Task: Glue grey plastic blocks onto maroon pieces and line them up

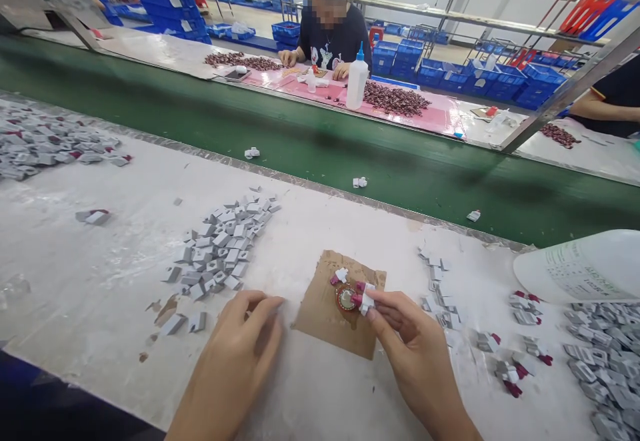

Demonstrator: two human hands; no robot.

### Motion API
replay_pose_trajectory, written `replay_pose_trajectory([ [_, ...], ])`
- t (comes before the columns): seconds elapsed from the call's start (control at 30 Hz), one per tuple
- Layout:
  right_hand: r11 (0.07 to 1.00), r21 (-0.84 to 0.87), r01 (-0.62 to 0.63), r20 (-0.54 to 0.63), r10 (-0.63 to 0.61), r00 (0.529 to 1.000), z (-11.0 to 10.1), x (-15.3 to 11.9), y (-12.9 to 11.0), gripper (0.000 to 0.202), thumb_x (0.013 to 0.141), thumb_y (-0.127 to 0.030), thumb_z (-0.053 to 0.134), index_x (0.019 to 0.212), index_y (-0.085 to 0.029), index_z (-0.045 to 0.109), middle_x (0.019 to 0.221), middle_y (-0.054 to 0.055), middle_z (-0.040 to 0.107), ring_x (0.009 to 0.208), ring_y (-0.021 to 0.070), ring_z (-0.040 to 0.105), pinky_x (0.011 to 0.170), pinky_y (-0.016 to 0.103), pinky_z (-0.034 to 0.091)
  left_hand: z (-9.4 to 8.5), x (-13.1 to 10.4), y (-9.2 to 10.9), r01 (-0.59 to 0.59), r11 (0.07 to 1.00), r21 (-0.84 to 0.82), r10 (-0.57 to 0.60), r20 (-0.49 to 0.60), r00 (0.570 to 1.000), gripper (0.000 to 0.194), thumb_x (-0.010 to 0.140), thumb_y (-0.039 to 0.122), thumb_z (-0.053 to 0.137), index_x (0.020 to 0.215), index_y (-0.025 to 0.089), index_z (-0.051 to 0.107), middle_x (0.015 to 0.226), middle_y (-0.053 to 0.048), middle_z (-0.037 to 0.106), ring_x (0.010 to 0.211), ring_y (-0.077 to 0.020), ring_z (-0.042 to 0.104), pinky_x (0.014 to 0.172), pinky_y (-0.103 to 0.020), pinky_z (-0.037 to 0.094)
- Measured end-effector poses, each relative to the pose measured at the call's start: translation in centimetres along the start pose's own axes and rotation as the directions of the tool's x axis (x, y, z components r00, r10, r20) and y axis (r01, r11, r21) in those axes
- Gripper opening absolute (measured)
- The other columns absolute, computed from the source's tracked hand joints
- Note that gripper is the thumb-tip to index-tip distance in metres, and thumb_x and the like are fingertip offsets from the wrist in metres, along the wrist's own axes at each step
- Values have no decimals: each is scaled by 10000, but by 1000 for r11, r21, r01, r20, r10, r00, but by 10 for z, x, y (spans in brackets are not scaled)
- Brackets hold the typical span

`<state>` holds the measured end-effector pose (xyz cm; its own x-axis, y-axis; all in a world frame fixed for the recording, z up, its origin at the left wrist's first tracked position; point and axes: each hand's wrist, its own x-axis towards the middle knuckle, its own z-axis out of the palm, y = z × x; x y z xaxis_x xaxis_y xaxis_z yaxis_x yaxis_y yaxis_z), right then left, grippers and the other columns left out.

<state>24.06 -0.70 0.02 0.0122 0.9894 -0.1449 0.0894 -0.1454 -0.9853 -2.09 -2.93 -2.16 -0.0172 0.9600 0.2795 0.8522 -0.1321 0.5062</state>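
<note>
In my right hand (413, 348), thumb and fingertips pinch a small white plastic part (367, 303) with dark red ends. Those red ends sit over a small round dish (345, 300) with a reddish-brown rim, apparently touching it. The dish rests on a brown cardboard square (325, 314) with wet-looking stains. A similar white and dark red part (341, 276) lies on the cardboard, beyond the dish. Left of the cardboard, my left hand (247, 341) is over the table, fingers loosely curled and slightly apart, nothing visible in them. Close to it is a pile of grey plastic pieces (220, 248).
Joined grey and red parts (513, 374) lie at right, beside a white bottle (580, 268) and more grey pieces (607, 361). Another heap (45, 138) is far left. Beyond runs a green conveyor belt (300, 141) carrying several small parts; a person (327, 34) works across it.
</note>
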Motion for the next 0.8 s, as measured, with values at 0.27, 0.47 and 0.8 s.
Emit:
replay_pose_trajectory([
  [0.27, 998, 54, -32, 3, 32, 999, 2, -2, 14, 303, 1002, -506, 773, 1176, -271, 855, 1177, 93, 833, 1117, 298, 816, 1010, 424, 684, 3, 3, 3, 16, 984, -177, -11, 30, 999, 228, 1035, 282, 621, 1230, 330, 728, 1038, -10, 691, 803, -189, 726, 768, -306, 625],
  [0.47, 1000, 26, 14, 11, -14, 1000, 3, -2, 16, 257, 1032, -454, 732, 1176, -281, 856, 1136, 76, 829, 1096, 280, 805, 990, 415, 687, 4, 4, 0, 133, 971, -199, -123, 60, 991, 145, 998, 407, 674, 1063, 324, 774, 1005, -19, 758, 796, -230, 735, 761, -345, 647],
  [0.8, 986, 159, -47, -3, 48, 999, -4, -2, 0, 264, 961, -479, 829, 1122, -274, 872, 1125, 89, 862, 1070, 315, 834, 967, 438, 703, 0, 27, 43, 361, 732, -578, -265, 247, 932, 180, 946, 438, 769, 1088, 339, 818, 1088, -13, 817, 916, -221, 782, 825, -330, 683],
])
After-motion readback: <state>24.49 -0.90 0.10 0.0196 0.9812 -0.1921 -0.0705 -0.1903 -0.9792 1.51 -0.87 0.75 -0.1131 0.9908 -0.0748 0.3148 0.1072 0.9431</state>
